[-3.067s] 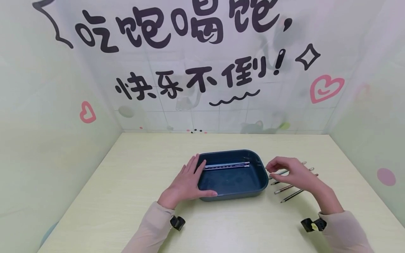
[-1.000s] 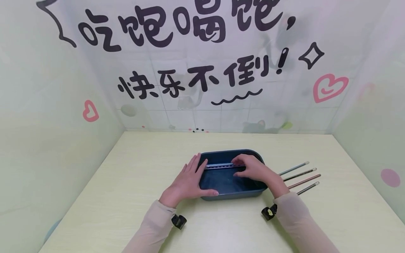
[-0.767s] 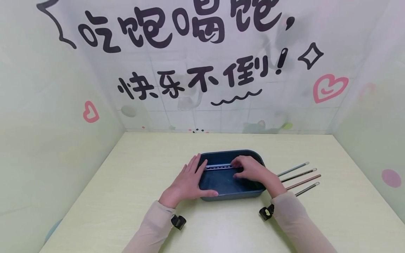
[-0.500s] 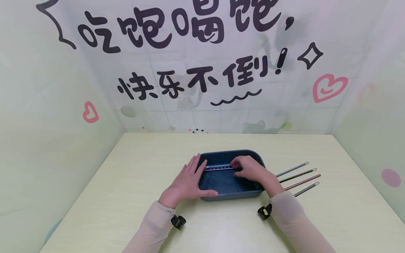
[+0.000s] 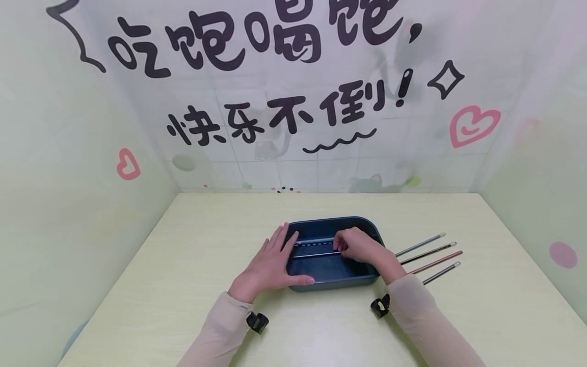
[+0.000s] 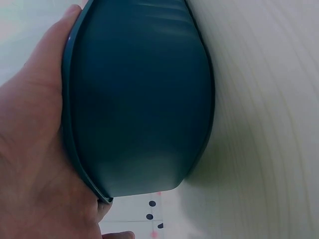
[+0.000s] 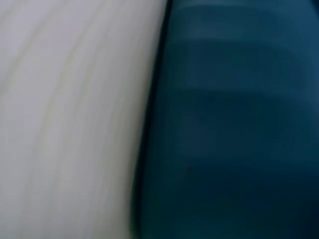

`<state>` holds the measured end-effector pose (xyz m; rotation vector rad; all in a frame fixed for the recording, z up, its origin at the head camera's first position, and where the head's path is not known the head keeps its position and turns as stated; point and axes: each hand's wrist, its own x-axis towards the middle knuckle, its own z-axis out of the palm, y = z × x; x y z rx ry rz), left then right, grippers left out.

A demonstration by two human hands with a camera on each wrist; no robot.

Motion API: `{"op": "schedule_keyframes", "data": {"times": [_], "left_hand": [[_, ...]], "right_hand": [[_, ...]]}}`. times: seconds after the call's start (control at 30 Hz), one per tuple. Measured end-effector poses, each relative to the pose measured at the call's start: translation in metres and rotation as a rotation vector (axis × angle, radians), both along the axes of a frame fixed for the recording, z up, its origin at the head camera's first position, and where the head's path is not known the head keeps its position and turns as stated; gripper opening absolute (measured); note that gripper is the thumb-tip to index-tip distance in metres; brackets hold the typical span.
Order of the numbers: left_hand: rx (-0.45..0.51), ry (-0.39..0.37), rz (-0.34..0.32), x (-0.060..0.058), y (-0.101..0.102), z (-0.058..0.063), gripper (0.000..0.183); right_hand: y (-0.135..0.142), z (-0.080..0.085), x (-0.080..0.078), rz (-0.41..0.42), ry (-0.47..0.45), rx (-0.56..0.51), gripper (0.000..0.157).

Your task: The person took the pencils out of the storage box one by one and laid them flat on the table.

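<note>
A dark blue rectangular tray (image 5: 335, 284) stands on the pale table. My left hand (image 5: 268, 265) lies over its left end with fingers spread, touching the rim; the left wrist view has the hand (image 6: 40, 134) along the tray's edge. Inside the tray, my right hand (image 5: 359, 247) pinches one end of a dark pencil (image 5: 314, 255) between thumb and fingers. Behind that one, a patterned pencil (image 5: 316, 244) lies close to a bluish pencil (image 5: 321, 239) along the tray. Only the tray's outer side (image 7: 229, 129) and the table show in the right wrist view.
Several pencils lie slanted to the right of the tray: a blue-grey pencil (image 5: 422, 244), a black pencil (image 5: 428, 252), a reddish pencil (image 5: 435, 262) and a dark pencil (image 5: 442, 272). The right forearm hides their near ends. A printed curtain (image 5: 293, 168) hangs behind the table (image 5: 206, 219).
My right hand moved from the loose pencils into the tray. Its thumb and fingers have come together, and one pencil has shifted towards the front, apart from the others. The left hand stays put.
</note>
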<state>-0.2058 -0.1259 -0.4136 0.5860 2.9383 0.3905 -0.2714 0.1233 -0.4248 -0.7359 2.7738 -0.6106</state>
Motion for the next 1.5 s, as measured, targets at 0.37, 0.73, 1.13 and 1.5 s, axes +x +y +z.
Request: {"op": "schedule_keyframes", "data": {"times": [0.37, 0.73, 1.13, 1.5], "left_hand": [[0.025, -0.016, -0.004, 0.0, 0.001, 0.002, 0.117], [0.014, -0.006, -0.007, -0.001, 0.001, 0.002, 0.117], [0.017, -0.016, 0.0, -0.001, 0.001, 0.001, 0.118], [0.014, -0.019, 0.004, 0.0, 0.0, 0.002, 0.122]], "right_hand": [[0.006, 0.002, 0.002, 0.013, -0.056, -0.161, 0.011], [0.018, 0.009, 0.006, 0.11, -0.077, -0.356, 0.012], [0.037, 0.017, 0.01, 0.139, -0.189, -0.533, 0.015], [0.059, 0.02, 0.015, 0.165, -0.225, -0.543, 0.014]]}}
